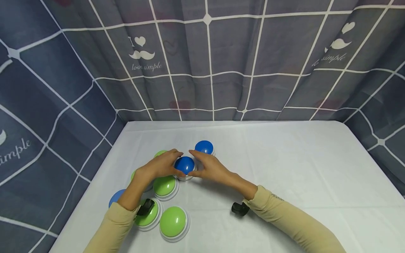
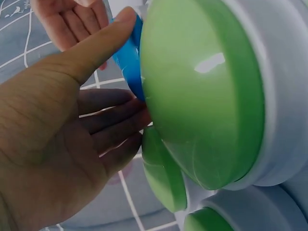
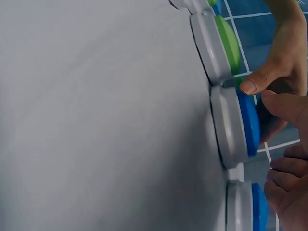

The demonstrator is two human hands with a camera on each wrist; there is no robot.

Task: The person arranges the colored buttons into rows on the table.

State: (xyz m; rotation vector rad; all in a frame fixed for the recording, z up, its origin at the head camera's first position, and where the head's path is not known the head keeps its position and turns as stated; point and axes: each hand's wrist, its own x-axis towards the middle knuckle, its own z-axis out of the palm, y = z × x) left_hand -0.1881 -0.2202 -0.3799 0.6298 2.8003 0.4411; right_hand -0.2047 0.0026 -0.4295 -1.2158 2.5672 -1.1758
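Note:
A round push button with a blue dome and white base (image 1: 184,164) sits on the white table between both hands. My left hand (image 1: 163,165) curves loosely along its left side, thumb at the near edge; in the left wrist view its fingers are fairly straight and its thumb tip overlaps the blue dome (image 2: 127,60). My right hand (image 1: 212,169) is at the right side, thumb low and fingers toward the far edge. In the right wrist view both thumbs come close together over the dome (image 3: 249,122), while its white base (image 3: 230,130) stands on the table.
A second blue button (image 1: 204,146) stands just behind. Several green buttons, among them one next to the left hand (image 1: 164,186) and one nearest the front (image 1: 173,222), spread to the left. Another blue one (image 1: 116,197) is partly behind the left forearm. Grey gridded curtains (image 1: 190,59) surround the table (image 1: 284,158).

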